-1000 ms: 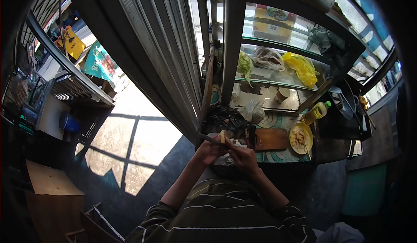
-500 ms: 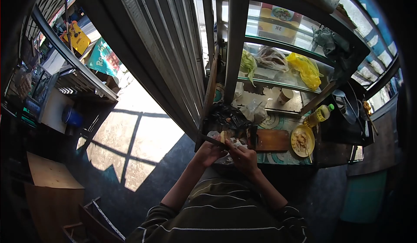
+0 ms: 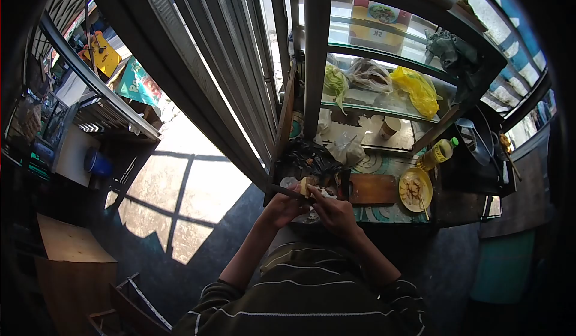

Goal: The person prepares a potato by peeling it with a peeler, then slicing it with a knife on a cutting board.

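Fingers (image 3: 321, 199) of the person's right hand (image 3: 337, 215) curl closed about the right end of a dark, blade-like strip (image 3: 289, 192), which slants across above the left hand (image 3: 282, 210). That left hand is cupped at the strip, its fingers bent inward, but their tips are hidden, so one cannot tell how far they close or on what. A pale yellowish piece (image 3: 304, 186) shows just beyond the strip, close by the right fingertips, at the near side of the counter (image 3: 384, 217). Behind it lies a black plastic bag (image 3: 309, 157), with a clear plastic bag (image 3: 348, 151) beside that. Rightward come a wooden board (image 3: 373, 189) and a yellow plate (image 3: 429, 186) of food bits, a green-capped bottle (image 3: 437, 154) standing near the plate. Behind, a glass case (image 3: 315, 66) holds leafy greens (image 3: 336, 85) and a yellow plastic bag (image 3: 417, 90), with a cup (image 3: 391, 126) below them
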`<action>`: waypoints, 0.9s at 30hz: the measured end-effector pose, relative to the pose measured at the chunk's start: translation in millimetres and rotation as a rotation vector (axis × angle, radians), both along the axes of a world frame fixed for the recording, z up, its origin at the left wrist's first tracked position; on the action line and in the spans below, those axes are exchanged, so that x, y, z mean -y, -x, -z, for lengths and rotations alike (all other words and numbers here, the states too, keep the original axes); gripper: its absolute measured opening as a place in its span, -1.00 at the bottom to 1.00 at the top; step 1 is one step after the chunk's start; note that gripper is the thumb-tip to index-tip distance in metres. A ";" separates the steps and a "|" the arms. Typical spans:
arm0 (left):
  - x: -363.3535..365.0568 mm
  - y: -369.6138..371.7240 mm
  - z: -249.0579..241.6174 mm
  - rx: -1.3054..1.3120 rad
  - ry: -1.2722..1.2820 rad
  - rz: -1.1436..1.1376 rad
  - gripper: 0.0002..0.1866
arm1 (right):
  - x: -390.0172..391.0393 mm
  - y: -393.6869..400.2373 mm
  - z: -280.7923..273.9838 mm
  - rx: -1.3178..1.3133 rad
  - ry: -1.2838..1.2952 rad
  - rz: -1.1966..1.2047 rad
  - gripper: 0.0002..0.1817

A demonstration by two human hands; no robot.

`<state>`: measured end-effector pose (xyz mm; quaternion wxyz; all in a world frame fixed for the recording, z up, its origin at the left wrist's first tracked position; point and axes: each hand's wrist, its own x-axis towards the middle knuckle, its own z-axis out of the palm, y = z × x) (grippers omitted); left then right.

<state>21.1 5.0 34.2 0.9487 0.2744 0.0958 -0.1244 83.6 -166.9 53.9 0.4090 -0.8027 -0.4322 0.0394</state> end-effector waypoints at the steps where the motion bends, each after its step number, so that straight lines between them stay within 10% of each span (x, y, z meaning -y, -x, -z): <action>1: 1.6 -0.8 0.2 -0.020 -0.020 -0.035 -0.73 | 0.1 -0.6 -0.5 -0.023 0.053 -0.024 -0.49; 27: -1.6 -2.5 -18.9 -0.045 -0.252 -0.002 -0.55 | 8.3 -17.5 -1.4 -0.165 0.109 -0.109 -0.46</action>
